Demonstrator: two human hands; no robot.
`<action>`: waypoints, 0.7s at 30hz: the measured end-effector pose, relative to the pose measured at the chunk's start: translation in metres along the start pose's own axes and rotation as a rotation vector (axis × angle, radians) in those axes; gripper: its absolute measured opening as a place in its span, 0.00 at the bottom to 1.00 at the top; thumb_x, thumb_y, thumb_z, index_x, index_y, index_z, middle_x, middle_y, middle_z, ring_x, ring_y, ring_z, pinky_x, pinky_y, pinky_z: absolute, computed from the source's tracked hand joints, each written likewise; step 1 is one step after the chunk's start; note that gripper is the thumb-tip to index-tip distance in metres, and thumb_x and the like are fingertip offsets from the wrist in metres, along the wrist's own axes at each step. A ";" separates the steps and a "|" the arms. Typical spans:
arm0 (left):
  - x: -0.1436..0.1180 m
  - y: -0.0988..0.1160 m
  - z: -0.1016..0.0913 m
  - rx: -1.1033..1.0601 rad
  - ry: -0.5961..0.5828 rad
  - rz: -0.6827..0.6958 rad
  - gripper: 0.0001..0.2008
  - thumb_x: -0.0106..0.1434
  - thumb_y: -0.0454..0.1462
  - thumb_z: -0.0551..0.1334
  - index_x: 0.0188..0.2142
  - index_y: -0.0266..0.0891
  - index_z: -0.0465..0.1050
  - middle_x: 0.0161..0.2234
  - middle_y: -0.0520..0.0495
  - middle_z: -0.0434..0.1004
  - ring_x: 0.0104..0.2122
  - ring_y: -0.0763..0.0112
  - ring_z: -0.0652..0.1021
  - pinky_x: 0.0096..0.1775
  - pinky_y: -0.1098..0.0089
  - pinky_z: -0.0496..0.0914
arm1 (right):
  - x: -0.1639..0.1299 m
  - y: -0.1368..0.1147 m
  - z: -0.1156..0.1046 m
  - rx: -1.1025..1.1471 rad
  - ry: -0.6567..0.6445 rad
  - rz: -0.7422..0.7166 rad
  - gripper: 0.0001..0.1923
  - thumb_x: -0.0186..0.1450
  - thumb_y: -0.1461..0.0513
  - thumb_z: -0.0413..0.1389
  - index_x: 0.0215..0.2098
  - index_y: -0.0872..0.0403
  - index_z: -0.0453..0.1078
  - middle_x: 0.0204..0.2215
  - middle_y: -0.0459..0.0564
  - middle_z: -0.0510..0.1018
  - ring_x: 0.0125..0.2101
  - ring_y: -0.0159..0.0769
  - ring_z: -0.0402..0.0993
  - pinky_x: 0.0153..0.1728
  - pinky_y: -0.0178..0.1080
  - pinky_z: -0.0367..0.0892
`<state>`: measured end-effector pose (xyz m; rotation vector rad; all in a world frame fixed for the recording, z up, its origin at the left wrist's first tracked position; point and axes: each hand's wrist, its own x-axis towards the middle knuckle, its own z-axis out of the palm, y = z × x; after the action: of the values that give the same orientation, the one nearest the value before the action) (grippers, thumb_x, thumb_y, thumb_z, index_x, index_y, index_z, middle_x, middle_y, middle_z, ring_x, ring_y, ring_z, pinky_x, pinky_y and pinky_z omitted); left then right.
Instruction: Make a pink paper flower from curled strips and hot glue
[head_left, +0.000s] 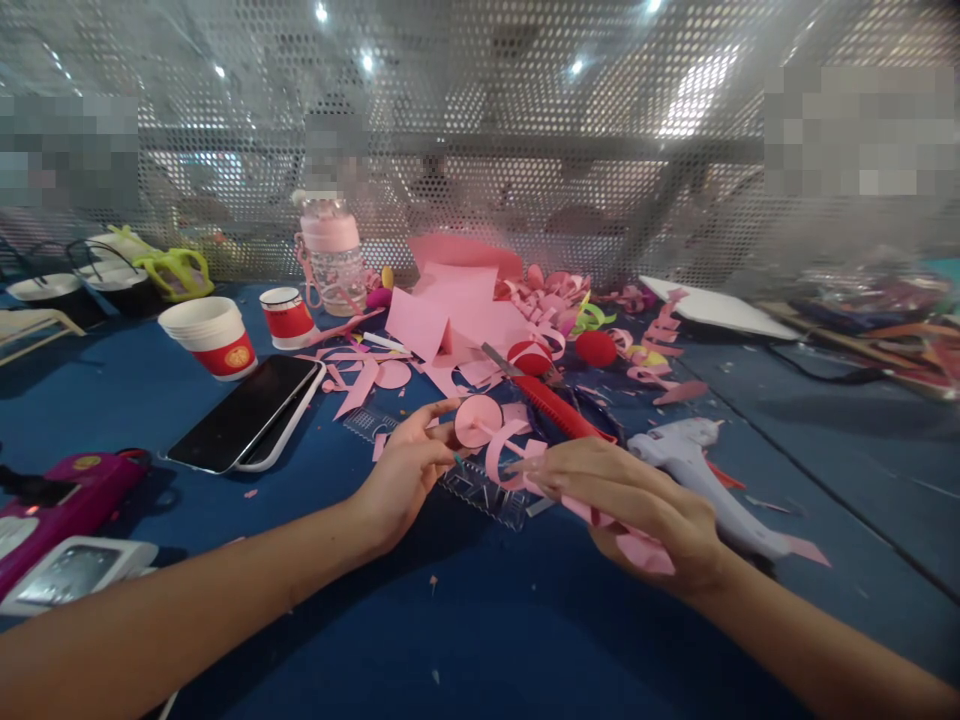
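While both hands are working over a blue table (480,640), the left hand (405,475) is pinching a pink paper disc (478,420) between its fingertips, and the right hand (637,505) is gripping a curling pink paper strip (510,455). 2 stacked phones (244,412), a glue gun (697,470) and red-banded paper cups (214,335) are sitting nearby; their gold emblem is too small to read.

Stacked phones (244,412), paper cups (214,336), pink bottle (330,252), glue gun (701,475), red scissors (551,398)
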<state>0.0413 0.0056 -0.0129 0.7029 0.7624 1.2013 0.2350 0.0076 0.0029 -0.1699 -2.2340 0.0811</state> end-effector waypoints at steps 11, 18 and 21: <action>0.002 -0.001 -0.001 -0.020 0.031 -0.010 0.28 0.39 0.23 0.54 0.44 0.34 0.62 0.35 0.44 0.76 0.37 0.67 0.76 0.42 0.67 0.64 | -0.002 0.001 0.002 -0.031 -0.002 -0.014 0.18 0.62 0.74 0.46 0.50 0.64 0.62 0.37 0.59 0.76 0.42 0.36 0.71 0.39 0.41 0.71; 0.001 -0.002 -0.001 -0.057 0.046 -0.016 0.29 0.40 0.22 0.53 0.45 0.34 0.60 0.34 0.44 0.76 0.36 0.68 0.76 0.44 0.65 0.65 | -0.001 0.001 0.001 -0.029 -0.005 -0.026 0.18 0.61 0.74 0.47 0.50 0.64 0.61 0.37 0.59 0.76 0.42 0.36 0.72 0.39 0.42 0.72; 0.001 -0.001 0.002 -0.064 0.072 -0.010 0.27 0.42 0.22 0.53 0.45 0.34 0.59 0.34 0.44 0.76 0.36 0.68 0.77 0.45 0.65 0.65 | 0.000 -0.002 0.001 -0.059 -0.014 -0.042 0.16 0.62 0.73 0.46 0.49 0.66 0.62 0.36 0.61 0.76 0.42 0.38 0.72 0.38 0.43 0.72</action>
<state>0.0436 0.0063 -0.0126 0.6048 0.7826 1.2423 0.2342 0.0058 0.0024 -0.1549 -2.2540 -0.0069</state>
